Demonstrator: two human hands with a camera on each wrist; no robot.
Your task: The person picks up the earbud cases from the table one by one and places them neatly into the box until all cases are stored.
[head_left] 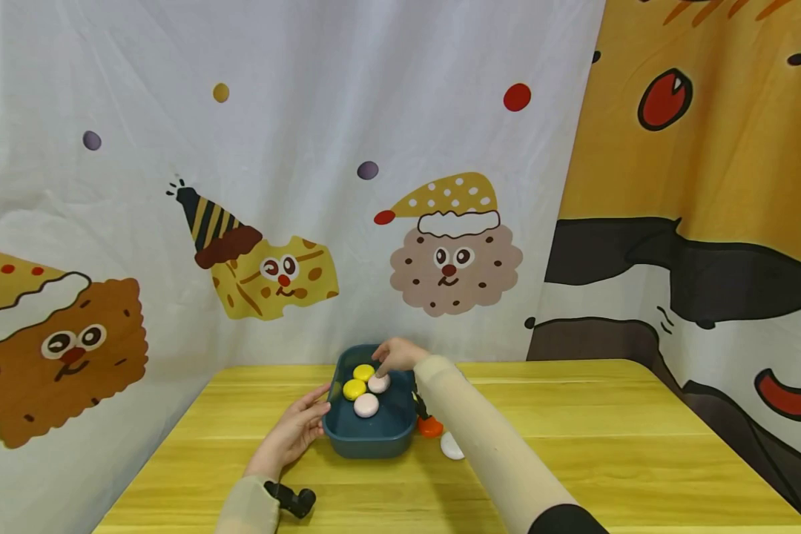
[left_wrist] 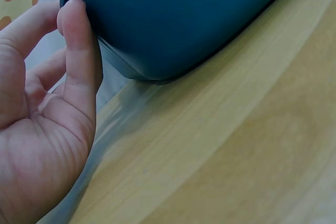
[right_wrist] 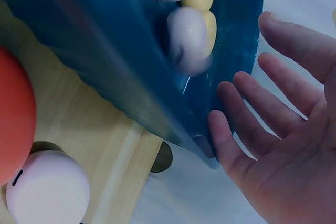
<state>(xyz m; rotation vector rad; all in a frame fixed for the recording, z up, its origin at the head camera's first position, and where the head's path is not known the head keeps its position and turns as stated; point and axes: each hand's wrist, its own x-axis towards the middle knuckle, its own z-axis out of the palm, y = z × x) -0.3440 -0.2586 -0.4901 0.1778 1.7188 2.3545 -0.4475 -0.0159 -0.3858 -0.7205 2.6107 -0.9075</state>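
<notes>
Bin (head_left: pixel 368 447), left fingers (left_wrist: pixel 39 23) relaxed against it, right fingers (right_wrist: pixel 270 100) spread near 2 pale discs (head_left: pixel 366 406) and 2 yellow discs (head_left: pixel 354 389) inside.

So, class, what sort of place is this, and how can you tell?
Probably an indoor corner set up for tabletop activities: a wooden table stands before a curtain printed with cartoon faces, and a blue tub on it holds yellow and pink round pieces.

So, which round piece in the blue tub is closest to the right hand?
In the head view, the pale pink piece just below the right hand; both yellow pieces lie to its left, and the other pink piece lower.
</notes>
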